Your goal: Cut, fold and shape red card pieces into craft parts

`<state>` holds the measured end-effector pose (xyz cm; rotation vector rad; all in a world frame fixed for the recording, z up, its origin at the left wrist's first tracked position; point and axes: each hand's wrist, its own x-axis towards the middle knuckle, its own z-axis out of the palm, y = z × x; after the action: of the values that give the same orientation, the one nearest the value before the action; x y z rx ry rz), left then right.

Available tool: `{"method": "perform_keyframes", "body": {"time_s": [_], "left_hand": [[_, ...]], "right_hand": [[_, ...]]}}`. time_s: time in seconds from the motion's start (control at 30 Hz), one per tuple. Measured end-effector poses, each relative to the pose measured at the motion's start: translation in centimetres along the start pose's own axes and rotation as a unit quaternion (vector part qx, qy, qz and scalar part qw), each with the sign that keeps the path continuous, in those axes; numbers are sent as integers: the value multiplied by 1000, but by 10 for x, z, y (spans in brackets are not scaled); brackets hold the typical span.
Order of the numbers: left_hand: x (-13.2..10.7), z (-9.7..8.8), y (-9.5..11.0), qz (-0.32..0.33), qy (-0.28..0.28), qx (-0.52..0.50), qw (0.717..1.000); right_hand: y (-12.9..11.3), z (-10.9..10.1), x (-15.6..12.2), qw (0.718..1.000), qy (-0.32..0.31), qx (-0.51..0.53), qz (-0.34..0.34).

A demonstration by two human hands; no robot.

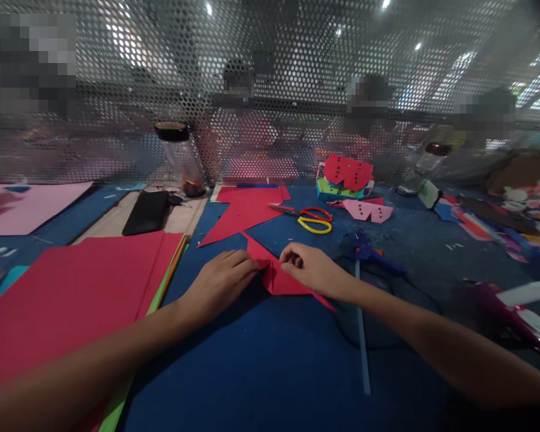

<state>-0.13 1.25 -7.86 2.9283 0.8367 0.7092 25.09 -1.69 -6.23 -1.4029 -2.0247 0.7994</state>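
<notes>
A cut piece of red paper (292,285) lies on the blue table between my hands, with a small flap raised near its left side. My left hand (225,277) has its fingertips pressed together on that flap. My right hand (314,269) is curled over the paper's right part, thumb and forefinger closed at its upper edge; anything between them is hidden. Just beyond lies another angular red sheet (247,211). Scissors (315,219) with red and yellow handles rest with their blades over that sheet's right edge.
Stacked red sheets (94,282) are at left, beside a black phone (146,212) and a lidded jar (182,159). A blue glue gun (378,257) with its stick and cable lies at right. Beyond are punched paper pieces (348,173). A perforated metal screen (288,78) stands behind.
</notes>
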Motion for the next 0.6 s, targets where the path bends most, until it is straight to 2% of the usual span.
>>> {"method": "perform_keyframes", "body": {"time_s": [0.1, 0.27, 0.43, 0.6], "left_hand": [[-1, 2, 1, 3, -18, 1, 1000], [-1, 6, 0, 7, -20, 5, 1000], [1, 7, 0, -27, -8, -16, 999], [4, 4, 2, -77, -1, -59, 995]], "right_hand": [[-3, -1, 1, 995, 36, -72, -63], [-3, 2, 6, 985, 14, -107, -132], [1, 8, 10, 985, 1, -126, -117], [3, 10, 14, 992, -16, -99, -79]]}}
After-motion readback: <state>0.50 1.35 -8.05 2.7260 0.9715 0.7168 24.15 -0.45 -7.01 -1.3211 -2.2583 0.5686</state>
